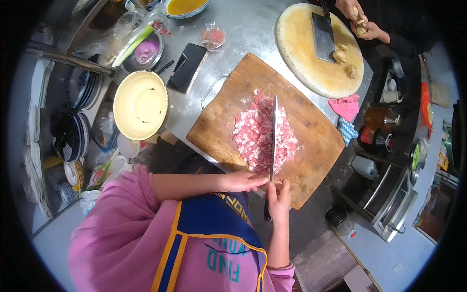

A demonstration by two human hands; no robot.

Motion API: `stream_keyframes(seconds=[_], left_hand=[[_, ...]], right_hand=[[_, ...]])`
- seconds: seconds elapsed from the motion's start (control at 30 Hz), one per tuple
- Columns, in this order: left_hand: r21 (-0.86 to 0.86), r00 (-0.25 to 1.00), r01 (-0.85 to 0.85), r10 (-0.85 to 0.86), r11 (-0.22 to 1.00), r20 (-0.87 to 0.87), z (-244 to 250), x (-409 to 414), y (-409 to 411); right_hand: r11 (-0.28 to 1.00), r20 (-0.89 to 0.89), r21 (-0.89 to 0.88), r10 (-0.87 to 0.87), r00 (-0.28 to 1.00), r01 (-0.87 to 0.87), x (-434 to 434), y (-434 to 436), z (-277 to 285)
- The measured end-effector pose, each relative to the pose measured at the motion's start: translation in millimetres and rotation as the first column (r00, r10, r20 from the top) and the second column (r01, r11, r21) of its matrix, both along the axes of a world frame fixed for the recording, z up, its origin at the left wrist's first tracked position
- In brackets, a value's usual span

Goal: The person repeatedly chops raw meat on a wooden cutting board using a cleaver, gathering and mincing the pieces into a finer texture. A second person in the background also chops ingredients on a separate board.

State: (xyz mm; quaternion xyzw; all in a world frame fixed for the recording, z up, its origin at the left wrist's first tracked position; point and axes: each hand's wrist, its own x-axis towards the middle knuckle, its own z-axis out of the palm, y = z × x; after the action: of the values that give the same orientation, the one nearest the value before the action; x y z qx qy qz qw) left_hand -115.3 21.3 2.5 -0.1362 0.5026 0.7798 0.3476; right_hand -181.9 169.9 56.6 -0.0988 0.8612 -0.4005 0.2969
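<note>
A mound of chopped pink and white raw meat (250, 135) lies on the wooden cutting board (310, 146). The knife blade (274, 135) stands edge-down over the meat, seen from above as a narrow strip. My right hand (280, 199) is closed around the knife at its dark handle (267, 211), near the board's front edge. From the left, my left hand (242, 181) reaches in with fingers extended, their tips at the blade's heel; whether they touch it I cannot tell.
Left of the board are a cream bowl (140, 106) and a phone (186, 68). Back right, a round board (292, 54) bears a cleaver (323, 38) and ginger pieces (339, 56); another person's hands (368, 31) hold ginger beside it. Cloths (344, 107) lie by the wooden board's right corner.
</note>
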Motion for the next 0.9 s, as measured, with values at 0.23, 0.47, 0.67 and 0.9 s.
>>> stream_keyframes(seconds=[0.23,0.47,0.67,0.9], left_hand=[[0.281,1.0,0.011,-0.017,0.96,0.019,14.3,-16.0,15.1],[0.144,0.651,-0.377,0.373,0.915,-0.661,131.8,13.8,-9.1],[0.096,0.949,-0.206,0.223,0.974,-0.225,-6.5,17.1,9.7],[0.114,0.954,-0.197,0.163,0.974,0.252,18.9,-0.9,-12.3]], right_hand=[[0.989,0.147,0.019,-0.146,0.978,0.145,22.3,-3.8,15.4],[0.886,-0.15,-0.436,-0.243,0.958,0.156,48.4,-45.0,102.7],[0.97,-0.181,-0.22,-0.145,0.973,0.103,67.4,-35.2,-28.5],[0.866,0.431,-0.283,-0.27,0.861,0.413,59.0,-48.8,-23.8]])
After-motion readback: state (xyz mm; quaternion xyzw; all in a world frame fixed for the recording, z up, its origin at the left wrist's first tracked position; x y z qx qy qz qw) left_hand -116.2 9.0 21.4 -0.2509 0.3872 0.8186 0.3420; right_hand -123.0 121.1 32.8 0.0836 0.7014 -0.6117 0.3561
